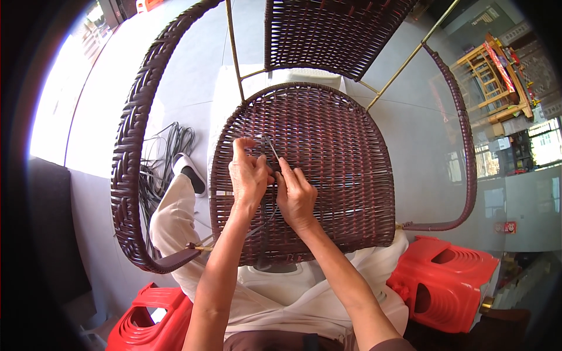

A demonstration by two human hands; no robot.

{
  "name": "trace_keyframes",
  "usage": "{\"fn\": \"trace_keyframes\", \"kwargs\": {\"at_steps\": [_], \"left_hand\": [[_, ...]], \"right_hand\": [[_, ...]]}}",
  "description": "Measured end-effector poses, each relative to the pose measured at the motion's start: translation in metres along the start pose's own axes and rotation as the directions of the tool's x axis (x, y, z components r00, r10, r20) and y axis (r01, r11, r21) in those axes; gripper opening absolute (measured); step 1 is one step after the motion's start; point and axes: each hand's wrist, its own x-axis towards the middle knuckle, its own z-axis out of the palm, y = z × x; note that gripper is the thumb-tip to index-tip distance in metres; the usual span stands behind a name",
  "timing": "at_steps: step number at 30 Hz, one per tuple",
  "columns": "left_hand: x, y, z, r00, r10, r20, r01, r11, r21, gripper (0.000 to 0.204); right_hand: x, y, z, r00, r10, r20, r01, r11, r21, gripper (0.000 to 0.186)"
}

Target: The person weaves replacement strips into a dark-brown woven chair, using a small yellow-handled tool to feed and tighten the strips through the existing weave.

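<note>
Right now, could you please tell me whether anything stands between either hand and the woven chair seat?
Nothing visible does: the left hand and right hand are both over the woven seat, and the left armrest and right armrest curve outside them.

The right hand (297, 202) is hiding one end of a thin pale rod (273, 148), perhaps a tool. The upper edge is cutting off the backrest (333, 38); the left armrest (130, 149) is partly covering the dark strips (182, 140).
</note>
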Motion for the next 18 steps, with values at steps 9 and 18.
{"fn": "trace_keyframes", "kwargs": {"at_steps": [9,18], "left_hand": [[0.009,-0.012,0.006,0.990,0.082,-0.111,-0.055,0.973,0.225,0.027],[-0.003,0.001,-0.009,0.998,0.021,0.062,-0.028,0.993,0.116,0.033]], "right_hand": [[0.005,-0.009,-0.006,0.997,0.047,0.055,-0.046,0.999,-0.014,0.032],[0.031,-0.012,-0.037,0.977,0.109,0.183,-0.105,0.994,-0.030,0.027]]}}
